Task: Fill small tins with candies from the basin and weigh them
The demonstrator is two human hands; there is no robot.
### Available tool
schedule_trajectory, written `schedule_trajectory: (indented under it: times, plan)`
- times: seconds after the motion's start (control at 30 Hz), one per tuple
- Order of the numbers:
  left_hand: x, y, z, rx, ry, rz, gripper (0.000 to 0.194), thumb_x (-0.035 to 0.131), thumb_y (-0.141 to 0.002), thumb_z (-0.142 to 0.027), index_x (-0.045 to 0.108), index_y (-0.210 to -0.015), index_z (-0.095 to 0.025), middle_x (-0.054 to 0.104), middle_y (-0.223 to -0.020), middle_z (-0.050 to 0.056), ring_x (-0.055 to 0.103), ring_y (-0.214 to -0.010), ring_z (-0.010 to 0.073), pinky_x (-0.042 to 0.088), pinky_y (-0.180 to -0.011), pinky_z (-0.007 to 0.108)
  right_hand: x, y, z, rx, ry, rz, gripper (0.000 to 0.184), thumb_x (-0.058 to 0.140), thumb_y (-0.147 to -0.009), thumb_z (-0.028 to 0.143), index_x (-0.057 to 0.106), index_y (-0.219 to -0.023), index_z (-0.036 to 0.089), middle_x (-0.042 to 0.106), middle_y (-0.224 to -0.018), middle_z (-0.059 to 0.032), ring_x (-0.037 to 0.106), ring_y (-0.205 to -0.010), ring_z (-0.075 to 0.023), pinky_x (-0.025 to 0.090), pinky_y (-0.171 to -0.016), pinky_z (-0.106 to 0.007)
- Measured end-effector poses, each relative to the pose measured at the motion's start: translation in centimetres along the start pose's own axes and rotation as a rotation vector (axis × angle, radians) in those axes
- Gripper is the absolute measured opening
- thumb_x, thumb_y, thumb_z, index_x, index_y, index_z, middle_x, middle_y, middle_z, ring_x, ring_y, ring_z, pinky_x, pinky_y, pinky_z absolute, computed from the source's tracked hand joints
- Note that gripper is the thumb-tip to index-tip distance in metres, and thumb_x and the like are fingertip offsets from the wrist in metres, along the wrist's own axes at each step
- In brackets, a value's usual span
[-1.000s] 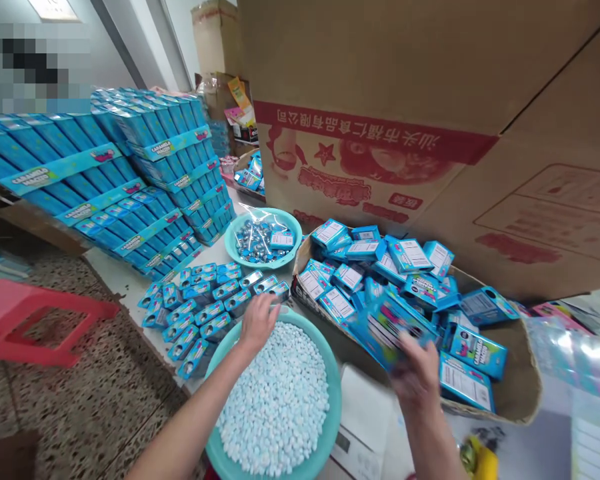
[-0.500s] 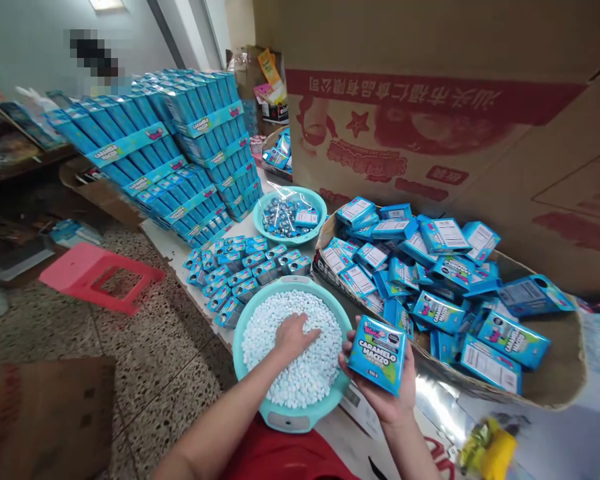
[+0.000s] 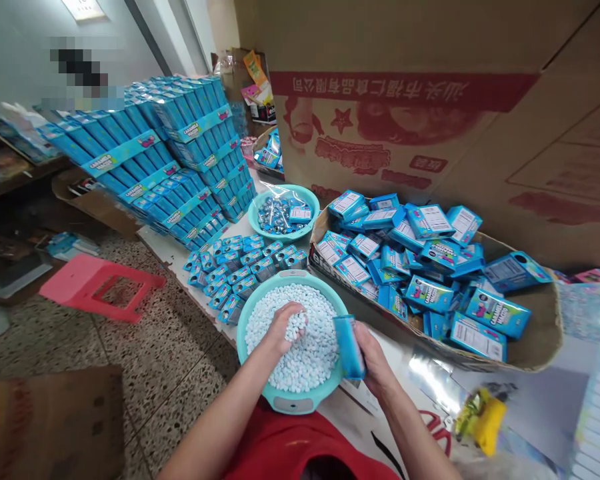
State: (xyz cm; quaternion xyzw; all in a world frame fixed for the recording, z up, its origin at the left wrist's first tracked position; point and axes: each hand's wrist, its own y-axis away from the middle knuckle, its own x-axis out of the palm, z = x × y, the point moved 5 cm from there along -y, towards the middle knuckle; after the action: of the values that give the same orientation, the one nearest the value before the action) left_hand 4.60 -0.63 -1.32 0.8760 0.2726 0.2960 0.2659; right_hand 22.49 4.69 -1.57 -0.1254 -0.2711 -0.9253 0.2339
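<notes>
With the left hand (image 3: 283,328) curled round some pale pellets (image 3: 295,325) over the teal basin (image 3: 293,405) and the right hand (image 3: 374,360) clamped on a blue box (image 3: 349,348) by its rim, I'd best work low and squeeze gently

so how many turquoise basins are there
2: the near basin, under the left hand, holding white pieces; the far basin beyond it, holding shiny pieces. Others may be hidden.

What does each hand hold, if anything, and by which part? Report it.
The right hand grips a blue box by its side at picture right; the left hand cups a heap of loose pale pieces.
</notes>
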Motion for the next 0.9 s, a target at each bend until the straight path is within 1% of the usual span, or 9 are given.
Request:
schedule_trajectory:
  times: [0.1,0.17,0.27,0.33,0.4,0.47,0.6,0.77,0.9]
  plan:
    - [1.7,1.6,-1.7,0.034,0.125,0.070,0.022,0.065,-0.059,-0.033,0.054,-0.070,-0.017,0.053,-0.054,-0.002,0.045,-0.040,0.0079,0.027,-0.035,0.018,1.2,0.3,0.9,-0.125,0.203,0.029,0.045,0.074,-0.064,0.047,0.059,-0.097,0.021,0.066,-0.088,-0.0031,0.060,-0.079,-0.0211,0.048,-0.072,-0.032]
    - [2.6,2.4,-2.8,0.115,0.189,0.080,0.022,0.064,-0.061,-0.034,0.053,-0.069,-0.017,0.052,-0.051,-0.003,0.045,-0.039,0.0080,0.028,-0.036,0.019,2.0,0.5,1.2,-0.230,0.400,0.028,0.039,0.074,-0.063,0.041,0.059,-0.093,0.020,0.064,-0.083,-0.0018,0.058,-0.077,-0.0212,0.047,-0.071,-0.032]
    - [2.9,2.9,-3.8,0.274,0.226,0.001,0.023,0.064,-0.062,-0.035,0.052,-0.069,-0.017,0.055,-0.055,-0.002,0.053,-0.046,0.0103,0.039,-0.044,0.021,3.4,0.8,1.5,-0.404,0.647,0.003,0.029,0.073,-0.064,0.033,0.059,-0.087,0.021,0.061,-0.084,-0.0017,0.056,-0.080,-0.0218,0.045,-0.073,-0.033]
    - [2.8,2.8,-3.9,0.324,0.217,-0.072,0.023,0.065,-0.063,-0.035,0.052,-0.070,-0.017,0.058,-0.060,-0.002,0.057,-0.051,0.0116,0.043,-0.049,0.023,4.2,0.9,1.6,-0.502,0.732,-0.012,0.026,0.071,-0.065,0.031,0.059,-0.086,0.022,0.060,-0.089,-0.0039,0.055,-0.086,-0.0237,0.044,-0.076,-0.035]
    - [2.5,2.7,-3.7,0.358,0.216,-0.121,0.023,0.065,-0.065,-0.035,0.052,-0.070,-0.017,0.058,-0.060,-0.003,0.058,-0.052,0.0119,0.044,-0.051,0.024,4.8,1.0,1.7,-0.560,0.784,-0.033,0.025,0.069,-0.066,0.028,0.058,-0.087,0.022,0.059,-0.089,-0.0049,0.054,-0.089,-0.0246,0.043,-0.078,-0.036]
    - [2.4,2.7,-3.6,0.395,0.214,-0.140,0.023,0.065,-0.066,-0.035,0.051,-0.068,-0.017,0.057,-0.059,-0.003,0.058,-0.052,0.0120,0.045,-0.051,0.024,5.1,1.1,1.8,-0.584,0.832,-0.050,0.025,0.066,-0.067,0.024,0.057,-0.090,0.022,0.059,-0.088,-0.0045,0.054,-0.087,-0.0244,0.043,-0.078,-0.036]
    - [2.2,2.7,-3.4,0.411,0.162,-0.175,0.026,0.068,-0.064,-0.035,0.051,-0.064,-0.015,0.058,-0.061,-0.003,0.057,-0.050,0.0109,0.044,-0.049,0.023,5.7,1.5,2.1,-0.619,0.905,-0.009,0.025,0.060,-0.066,0.018,0.056,-0.091,0.022,0.060,-0.088,-0.0042,0.055,-0.086,-0.0235,0.043,-0.076,-0.035]
    - [2.3,2.7,-3.7,0.448,0.126,-0.187,0.029,0.067,-0.065,-0.039,0.051,-0.072,-0.016,0.052,-0.051,-0.005,0.055,-0.045,0.0105,0.040,-0.046,0.021,5.5,1.6,2.4,-0.591,1.006,-0.042,0.022,0.065,-0.069,0.026,0.057,-0.089,0.022,0.064,-0.088,-0.0042,0.057,-0.084,-0.0246,0.041,-0.075,-0.036]
    - [2.2,2.4,-3.8,0.438,0.091,-0.214,0.031,0.068,-0.064,-0.040,0.050,-0.074,-0.016,0.058,-0.062,-0.003,0.058,-0.052,0.0112,0.044,-0.049,0.021,5.4,1.5,2.7,-0.589,1.027,-0.065,0.024,0.068,-0.069,0.032,0.059,-0.089,0.022,0.066,-0.087,-0.0045,0.057,-0.083,-0.0249,0.041,-0.073,-0.036]
